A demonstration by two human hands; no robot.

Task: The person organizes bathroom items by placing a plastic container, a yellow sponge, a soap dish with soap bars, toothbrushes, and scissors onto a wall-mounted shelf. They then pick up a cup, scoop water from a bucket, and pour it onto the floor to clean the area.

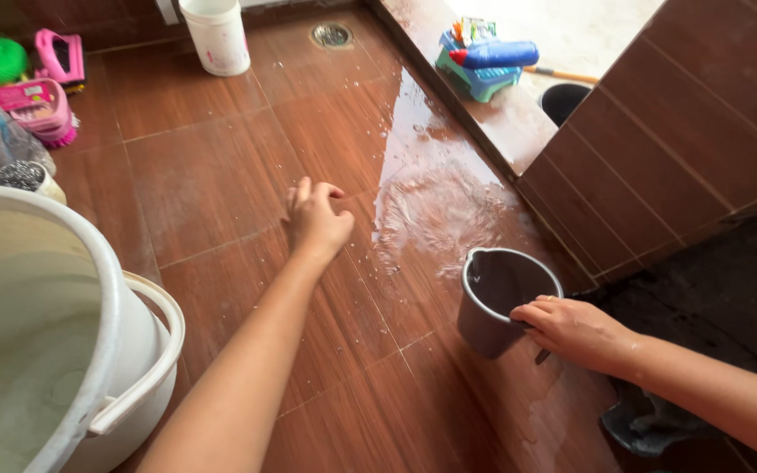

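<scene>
My right hand point(576, 331) grips the rim of the grey mug point(499, 298), which stands tilted on the wet floor point(221, 175) beside the puddle point(435, 210). My left hand point(317, 219) hovers loosely curled over the tiles, holding nothing. I judge I'm mid-rinse, spreading water; next calls for a steady tip of the mug and a sweeping palm.

wet brown tiled floor point(221, 184) with drain point(331, 34), tiled wall point(685, 131).
</scene>
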